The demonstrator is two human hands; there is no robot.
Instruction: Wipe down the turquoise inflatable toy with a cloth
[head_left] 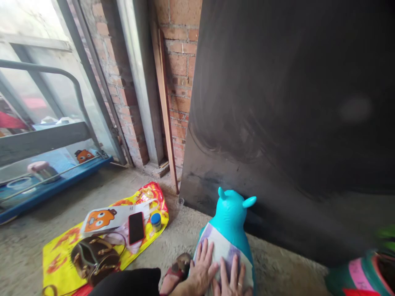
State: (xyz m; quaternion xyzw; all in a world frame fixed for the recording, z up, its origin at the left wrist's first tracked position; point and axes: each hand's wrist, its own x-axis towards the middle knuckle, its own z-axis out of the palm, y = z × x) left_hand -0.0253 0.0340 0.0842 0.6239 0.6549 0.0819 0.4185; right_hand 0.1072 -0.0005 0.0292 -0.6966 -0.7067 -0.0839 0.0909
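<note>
Cloth [224, 246] over toy [230, 209]

Toy sits on floor [174, 232] by the black board [277, 144], cloth across its back. Left hand [201, 267] and right hand [231, 281] press flat on cloth, fingers spread, gripping nothing. Cloth looks thin, limp; pinch an edge. Toy looks inflated: probably light, springy, slippery. Grab round the body; ears [249, 202] look small for lifting.

Place: is looking like a rough utility room or shed
Brick wall [179, 61]: is showing bare, unplastered courses
Concrete floor [123, 185]: is lying rough and grey
Metal post [142, 82]: is standing exposed beside a wooden strip [166, 115]
Large dark panel [277, 102]: is standing before the wall
</note>
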